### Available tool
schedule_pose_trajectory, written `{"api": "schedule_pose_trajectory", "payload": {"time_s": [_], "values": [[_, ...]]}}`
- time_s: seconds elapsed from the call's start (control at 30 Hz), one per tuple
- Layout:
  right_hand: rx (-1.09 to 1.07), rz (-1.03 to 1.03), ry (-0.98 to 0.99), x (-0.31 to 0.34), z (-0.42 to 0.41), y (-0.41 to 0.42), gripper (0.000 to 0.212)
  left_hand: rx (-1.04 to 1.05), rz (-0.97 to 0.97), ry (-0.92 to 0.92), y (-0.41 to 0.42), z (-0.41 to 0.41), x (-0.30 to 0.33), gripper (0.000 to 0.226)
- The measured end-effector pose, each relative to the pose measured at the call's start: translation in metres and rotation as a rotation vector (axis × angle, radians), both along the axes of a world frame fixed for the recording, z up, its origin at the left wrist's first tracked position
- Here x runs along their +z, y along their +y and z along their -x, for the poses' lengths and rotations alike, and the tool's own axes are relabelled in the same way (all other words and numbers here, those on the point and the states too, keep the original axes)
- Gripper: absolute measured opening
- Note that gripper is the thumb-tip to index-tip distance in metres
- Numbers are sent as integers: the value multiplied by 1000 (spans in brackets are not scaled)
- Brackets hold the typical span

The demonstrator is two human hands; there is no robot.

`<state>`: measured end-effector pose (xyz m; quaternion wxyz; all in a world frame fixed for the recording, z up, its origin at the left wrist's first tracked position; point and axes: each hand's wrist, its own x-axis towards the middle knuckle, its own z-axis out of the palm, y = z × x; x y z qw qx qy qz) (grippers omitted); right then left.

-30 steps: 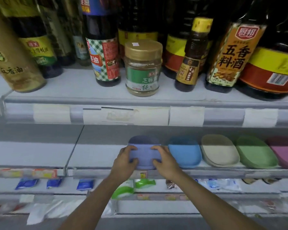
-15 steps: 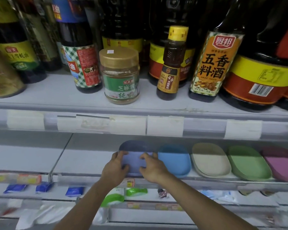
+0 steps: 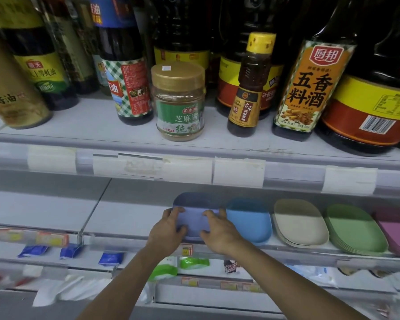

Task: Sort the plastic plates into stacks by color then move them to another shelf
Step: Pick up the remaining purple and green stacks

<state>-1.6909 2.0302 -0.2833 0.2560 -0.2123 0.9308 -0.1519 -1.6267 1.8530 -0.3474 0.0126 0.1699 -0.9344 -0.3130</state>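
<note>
A row of rounded plastic plate stacks lies on the middle shelf point(image 3: 116, 218). From left to right they are lavender-blue point(image 3: 194, 218), blue point(image 3: 249, 220), beige point(image 3: 300, 222), green point(image 3: 356, 229) and purple point(image 3: 397, 232). My left hand point(image 3: 166, 232) grips the left edge of the lavender-blue stack, with its fingers curled over the rim. On the right edge of that stack my right hand point(image 3: 217, 232) grips it the same way. The stack rests at the shelf's front edge.
The upper shelf carries sauce bottles point(image 3: 310, 88) and a sesame paste jar point(image 3: 180, 102) close above the plates. Left of the lavender-blue stack the middle shelf shows bare surface. Small packets point(image 3: 111, 258) lie on the lower shelf. Price-tag rails run along the shelf fronts.
Both hands have shifted further onto the lavender-blue stack, fingers reaching over its top. The camera view has drifted, so the shelves sit differently in frame.
</note>
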Motion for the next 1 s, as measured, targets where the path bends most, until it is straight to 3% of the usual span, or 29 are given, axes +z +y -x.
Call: {"api": "schedule_pose_trajectory", "payload": {"time_s": [0.17,0.33,0.57,0.73,1.0], "values": [[6,-11,25,12,-4,3,59,-2,9,-14,2,0,3,48],[117,-70,214,27,-5,8,55,36,28,-33,-10,-1,14,51],[295,92,230,33,11,-15,51,95,123,41,-25,-24,44,44],[478,245,257,29,-5,-73,34,247,171,30,-46,-76,67,44],[878,345,223,31,-112,-204,36,616,199,5,-100,-229,88,42]]}}
